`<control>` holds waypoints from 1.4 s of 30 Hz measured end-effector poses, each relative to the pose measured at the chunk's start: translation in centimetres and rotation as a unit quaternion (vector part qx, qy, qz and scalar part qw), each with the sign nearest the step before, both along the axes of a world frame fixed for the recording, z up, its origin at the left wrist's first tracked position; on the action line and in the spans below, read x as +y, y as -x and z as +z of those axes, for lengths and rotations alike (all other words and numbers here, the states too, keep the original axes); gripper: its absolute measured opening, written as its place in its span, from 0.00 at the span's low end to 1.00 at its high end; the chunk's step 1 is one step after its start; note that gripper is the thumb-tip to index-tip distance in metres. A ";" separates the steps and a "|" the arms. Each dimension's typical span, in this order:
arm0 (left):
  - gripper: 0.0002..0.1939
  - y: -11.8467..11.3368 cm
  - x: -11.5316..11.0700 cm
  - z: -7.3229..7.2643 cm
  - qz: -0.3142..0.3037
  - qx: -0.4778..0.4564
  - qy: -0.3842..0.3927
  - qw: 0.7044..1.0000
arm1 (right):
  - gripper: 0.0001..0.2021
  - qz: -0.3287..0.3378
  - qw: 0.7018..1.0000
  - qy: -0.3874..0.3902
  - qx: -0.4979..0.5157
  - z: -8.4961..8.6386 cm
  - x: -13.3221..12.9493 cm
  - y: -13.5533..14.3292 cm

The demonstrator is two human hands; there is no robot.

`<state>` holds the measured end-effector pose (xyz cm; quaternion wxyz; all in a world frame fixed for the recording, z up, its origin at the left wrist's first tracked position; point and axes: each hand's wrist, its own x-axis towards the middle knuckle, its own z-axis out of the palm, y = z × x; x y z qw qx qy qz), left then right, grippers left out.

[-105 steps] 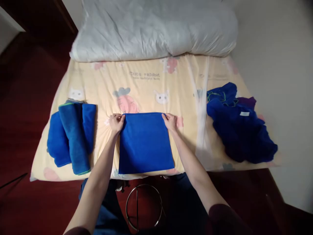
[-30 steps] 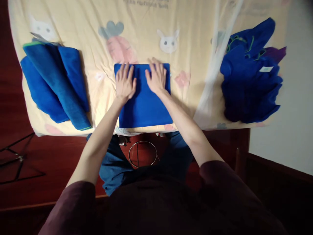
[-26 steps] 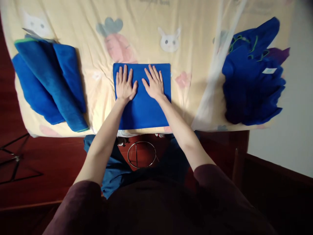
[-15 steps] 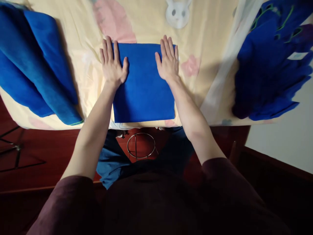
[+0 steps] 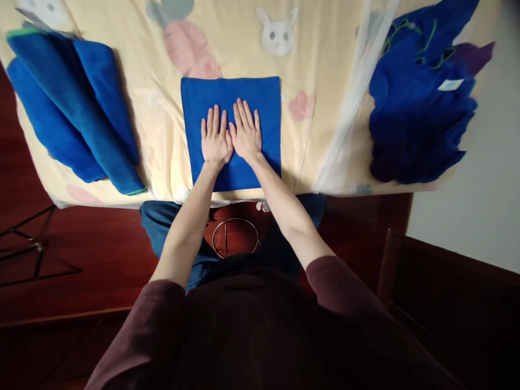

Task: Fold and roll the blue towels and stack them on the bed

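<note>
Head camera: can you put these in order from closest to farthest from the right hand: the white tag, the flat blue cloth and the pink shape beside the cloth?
1. Flat blue cloth: right under the right hand.
2. Pink shape: just past the cloth's right edge.
3. White tag: far right, on the crumpled blue pile.

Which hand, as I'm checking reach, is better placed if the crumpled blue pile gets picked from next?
Probably the right hand: the crumpled blue pile lies off to that side, and the left hand would likely reach across it. Both rest flat on the blue cloth, holding nothing.
</note>
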<state>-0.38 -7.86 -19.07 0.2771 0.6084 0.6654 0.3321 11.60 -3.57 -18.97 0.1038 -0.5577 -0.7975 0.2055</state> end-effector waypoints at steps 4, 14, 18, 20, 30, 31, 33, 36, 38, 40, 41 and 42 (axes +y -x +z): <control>0.34 3.0 0.9 0.0 -0.004 -0.003 -0.006 1.000 | 0.33 0.025 1.000 -0.005 0.006 -0.5 1.3 -1.7; 0.40 8.6 1.8 0.6 -0.060 0.057 0.060 0.995 | 0.34 0.029 0.997 0.009 -0.067 -0.9 4.3 -9.9; 0.39 6.4 2.0 2.0 -0.033 0.095 0.059 0.993 | 0.35 0.035 0.998 0.014 -0.057 0.9 3.8 -5.9; 0.36 4.0 1.1 1.8 -0.043 0.090 0.032 0.994 | 0.34 0.053 0.998 0.005 -0.031 1.5 1.5 -2.9; 0.32 -0.8 -7.5 -1.8 0.001 0.108 0.004 0.994 | 0.31 0.027 1.000 -0.006 0.000 -1.1 -8.2 0.1; 0.32 -0.7 -7.3 -1.8 0.002 0.110 0.004 0.994 | 0.31 0.030 1.000 -0.010 -0.003 -1.3 -8.0 0.0; 0.32 -0.7 -7.0 -1.8 0.000 0.114 0.002 0.993 | 0.31 0.035 0.999 -0.017 -0.009 -1.4 -7.6 0.0; 0.33 -0.5 -7.0 -1.4 -0.010 0.119 -0.004 0.993 | 0.32 0.038 0.999 -0.022 -0.003 -1.0 -7.7 0.2; 0.34 -0.2 -7.5 -1.0 -0.024 0.124 -0.009 0.992 | 0.32 0.033 0.999 -0.020 0.002 -0.7 -8.1 -0.1; 0.36 0.5 -8.2 -0.7 -0.043 0.129 -0.015 0.991 | 0.33 0.033 0.999 -0.014 -0.006 -0.4 -8.6 -1.1; 0.36 1.0 -8.6 -0.6 -0.051 0.132 -0.017 0.990 | 0.33 0.036 0.999 -0.011 -0.015 -0.4 -8.8 -1.9; 0.36 1.6 -9.0 -0.6 -0.055 0.134 -0.018 0.989 | 0.33 0.039 0.999 -0.010 -0.024 -0.4 -9.0 -2.9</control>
